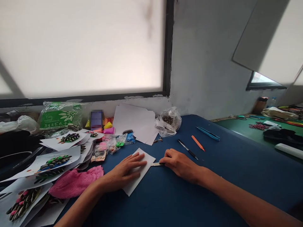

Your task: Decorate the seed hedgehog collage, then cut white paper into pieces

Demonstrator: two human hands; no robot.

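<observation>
My left hand (pixel 130 168) lies with its fingers spread on a small folded-looking sheet of white paper (pixel 143 171), pressing it against the blue tabletop. Just right of the paper, my right hand (pixel 176 162) is closed around a thin, pale, blade-like tool (pixel 156 164). Its flat tip reaches the paper's right edge; most of its handle is hidden inside my fingers. Close by on the right lie a black pen (pixel 187 149) and an orange marker (pixel 198 143), with blue tweezers (pixel 208 133) beyond them.
On the left are stacked paper sheets with seed designs (pixel 56 162) and a pink cloth (pixel 77 183). Along the wall stand a green seed bag (pixel 60 118), white paper sheets (pixel 133 121) and a clear bag of seeds (pixel 168 121). A green table (pixel 233 126) adjoins at the right.
</observation>
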